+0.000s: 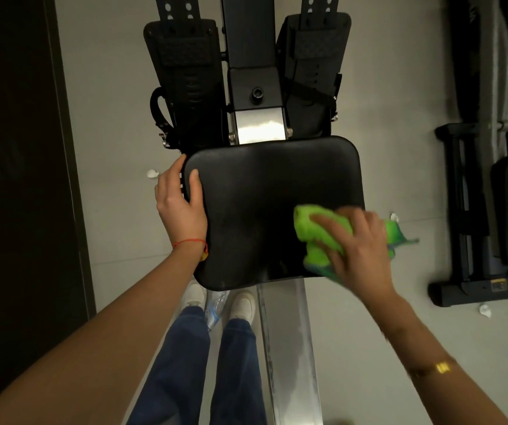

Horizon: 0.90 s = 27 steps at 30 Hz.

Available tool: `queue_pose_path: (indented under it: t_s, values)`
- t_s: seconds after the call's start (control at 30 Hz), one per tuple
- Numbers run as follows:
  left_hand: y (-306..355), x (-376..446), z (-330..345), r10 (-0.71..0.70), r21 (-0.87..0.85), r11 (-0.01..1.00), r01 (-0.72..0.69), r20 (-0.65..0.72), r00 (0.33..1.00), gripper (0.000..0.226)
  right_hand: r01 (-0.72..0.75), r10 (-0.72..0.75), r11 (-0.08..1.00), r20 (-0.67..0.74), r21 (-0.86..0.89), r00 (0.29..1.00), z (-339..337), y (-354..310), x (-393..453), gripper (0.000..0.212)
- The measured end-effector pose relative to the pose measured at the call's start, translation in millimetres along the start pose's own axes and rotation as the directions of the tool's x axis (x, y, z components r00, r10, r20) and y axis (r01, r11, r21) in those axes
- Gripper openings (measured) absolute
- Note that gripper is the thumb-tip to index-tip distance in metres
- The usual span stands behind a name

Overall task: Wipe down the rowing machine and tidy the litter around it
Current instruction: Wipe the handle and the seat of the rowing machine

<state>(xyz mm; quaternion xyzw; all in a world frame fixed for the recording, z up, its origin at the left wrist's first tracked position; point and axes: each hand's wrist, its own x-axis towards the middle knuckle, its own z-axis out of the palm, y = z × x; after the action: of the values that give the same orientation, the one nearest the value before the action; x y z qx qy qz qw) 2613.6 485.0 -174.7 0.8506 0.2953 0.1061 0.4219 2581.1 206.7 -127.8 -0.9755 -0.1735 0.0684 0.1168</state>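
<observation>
My left hand [182,207] grips seat [274,210] edge; right hand [358,243] clutches green cloth [320,231] on it. Bottle [216,305] between my shoes, paper scraps [152,173] on floor left and right.

Another black gym machine [473,216] stands on the pale floor [108,118] — dark wall panel [16,148] opposite

The right hand [357,240] and the green cloth [323,233] under it are smeared by motion blur, so the finger positions are unclear. The seat [265,194] hides the rail [289,348] beneath it. A plastic bottle [216,305] shows only partly between the 2 shoes. The footrests [185,72] are cut off at the top edge.
</observation>
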Motion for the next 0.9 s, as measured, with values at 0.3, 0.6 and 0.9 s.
queue_pose_path:
  t_s: [0.3,0.6,0.9]
  values:
    - [0,1,0,-0.009,-0.009,1.0,0.009,0.005,1.0,0.039,-0.043,0.041,0.999,-0.093,-0.017,0.995,11,-17,119,0.041]
    - [0,2,1,-0.012,0.011,1.0,0.012,0.007,1.0,0.039,0.301,-0.3,0.954,0.025,-0.01,0.954,27,-44,3,0.06]
    - [-2,2,2,0.008,-0.002,1.0,-0.008,-0.012,1.0,0.036,-0.159,0.168,0.985,-0.144,0.074,0.975,24,-80,149,0.042]
